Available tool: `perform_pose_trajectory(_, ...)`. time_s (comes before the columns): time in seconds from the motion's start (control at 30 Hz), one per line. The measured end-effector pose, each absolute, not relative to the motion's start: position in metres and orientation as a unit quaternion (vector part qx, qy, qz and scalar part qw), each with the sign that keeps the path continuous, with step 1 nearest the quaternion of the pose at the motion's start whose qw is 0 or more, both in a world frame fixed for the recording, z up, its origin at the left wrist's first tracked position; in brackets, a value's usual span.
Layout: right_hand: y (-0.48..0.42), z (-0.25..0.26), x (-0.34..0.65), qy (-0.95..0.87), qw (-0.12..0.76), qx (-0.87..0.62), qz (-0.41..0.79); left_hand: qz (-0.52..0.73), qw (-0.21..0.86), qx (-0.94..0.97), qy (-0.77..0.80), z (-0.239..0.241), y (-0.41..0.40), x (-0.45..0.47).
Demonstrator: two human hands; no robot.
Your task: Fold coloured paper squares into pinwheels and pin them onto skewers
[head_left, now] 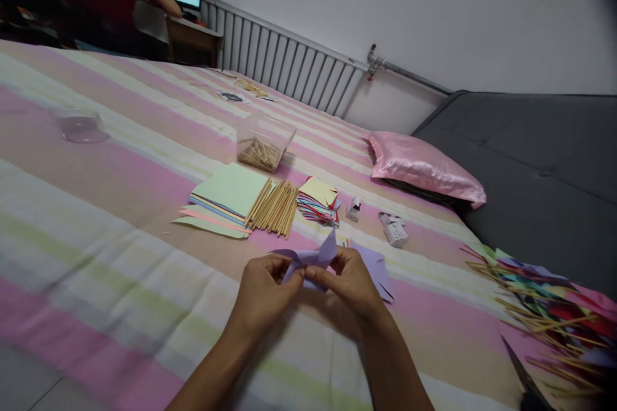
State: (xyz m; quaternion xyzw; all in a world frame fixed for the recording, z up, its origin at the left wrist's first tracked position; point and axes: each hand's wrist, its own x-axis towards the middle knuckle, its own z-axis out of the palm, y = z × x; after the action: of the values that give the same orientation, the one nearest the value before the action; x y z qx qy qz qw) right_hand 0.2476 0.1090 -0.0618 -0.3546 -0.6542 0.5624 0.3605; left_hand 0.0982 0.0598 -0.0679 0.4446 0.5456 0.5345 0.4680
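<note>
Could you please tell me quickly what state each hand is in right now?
Left hand: closed, holding the purple paper.
Right hand: closed, holding the same paper, thumb near its middle.

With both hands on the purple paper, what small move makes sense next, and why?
Perhaps fold the pointed corner of the held purple paper inward: it stands up while the left hand and right hand pinch the sheet near its middle.

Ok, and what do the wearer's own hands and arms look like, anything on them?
The left hand and right hand are bare, with no gloves. No sleeve, watch or bracelet shows on the left forearm or right forearm. Some fingers are partly hidden, so I can't rule out rings.
</note>
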Motion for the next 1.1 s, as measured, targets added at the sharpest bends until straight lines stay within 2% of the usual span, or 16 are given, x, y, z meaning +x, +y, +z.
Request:
perform_pose_trajectory(0.2, 0.111, -0.063, 0.252, -0.635, 0.371, -0.347, 0.582, 0.520, 0.474, 0.482, 0.522, -0.065, 0.059, 0.098)
perform_pose_trajectory(0.4, 0.120, -0.066, 0.264, -0.534, 0.423, -0.335, 0.651, 0.528, 0.458, 0.482, 0.528, -0.061, 0.058, 0.086)
perform_pose_trajectory(0.47, 0.121, -0.066, 0.267, -0.496, 0.446, -0.335, 0.666, 0.547, 0.412, 0.463, 0.563, -0.062, 0.061, 0.080)
perform_pose_trajectory(0.6, 0.121, -0.065, 0.268, -0.447, 0.464, -0.328, 0.691, 0.532, 0.254, 0.481, 0.649, -0.070, 0.068, 0.072)
perform_pose_trajectory(0.83, 0.121, -0.068, 0.270, -0.448, 0.444, -0.321, 0.707, 0.365, 0.023, 0.667, 0.650, -0.086, 0.083, 0.081)
perform_pose_trajectory(0.97, 0.122, -0.068, 0.270, -0.462, 0.445, -0.313, 0.700, 0.269, -0.028, 0.700, 0.661, -0.092, 0.088, 0.088)
perform_pose_trajectory(1.1, 0.122, -0.065, 0.270, -0.461, 0.454, -0.286, 0.706, 0.235, -0.030, 0.700, 0.673, -0.095, 0.090, 0.091)
